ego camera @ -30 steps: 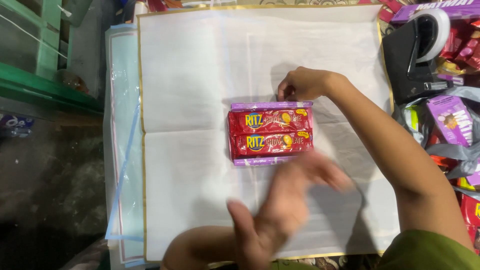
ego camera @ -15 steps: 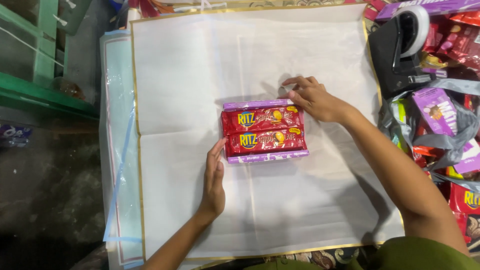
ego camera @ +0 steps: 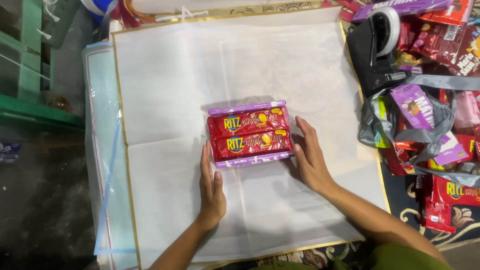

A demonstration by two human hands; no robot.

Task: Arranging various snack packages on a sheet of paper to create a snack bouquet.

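A stack of snack packs (ego camera: 248, 133), two red packs lying on purple boxes, rests in the middle of a large white paper sheet (ego camera: 165, 100) with a gold edge. My left hand (ego camera: 211, 187) lies flat on the paper, fingertips at the stack's lower left corner. My right hand (ego camera: 311, 156) lies flat against the stack's right end, fingers pointing away from me. Neither hand holds anything.
A black tape dispenser (ego camera: 377, 45) stands at the upper right beside the sheet. A grey bag (ego camera: 425, 135) with several red and purple snack packs spills at the right. A clear plastic sheet (ego camera: 100, 150) lies under the paper at the left, next to green wooden framing (ego camera: 30, 100).
My right hand has come from the stack's top right corner down to its right end. My left hand has settled flat at the stack's lower left. The view has shifted.
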